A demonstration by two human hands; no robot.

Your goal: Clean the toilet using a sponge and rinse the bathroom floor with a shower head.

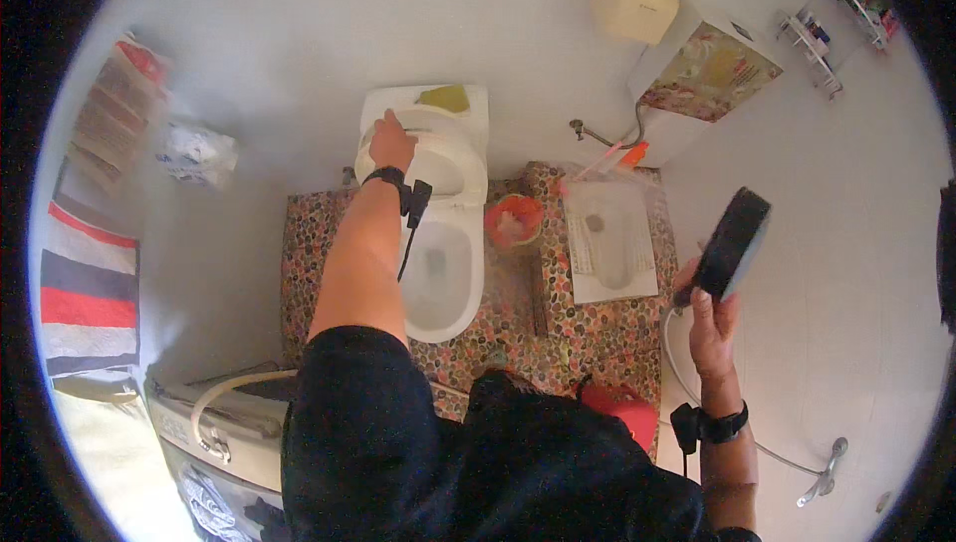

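My left hand (392, 142) reaches out to the white toilet (469, 295), its fingers bent at the upper edge of the raised toilet seat (464, 161). The fingertips are partly hidden. Below the seat, the toilet bowl (437, 265) lies uncovered. On the right, my right hand (713, 329) holds up what looks like a hand-held shower head (736, 243), with a thick black side and a grey face turned away to the right. A shower hose (676, 366) comes up beside that hand. A yellow-green cloth or pad (446, 98) rests on top of the toilet tank (478, 97).
Right of the toilet stand a red bin (515, 219) and a squat toilet (612, 243) on a raised step of pebble-patterned floor (556, 310). A shower mixer (821, 475) is on the right wall, a water heater (709, 71) above. A washing machine (239, 422) stands at lower left.
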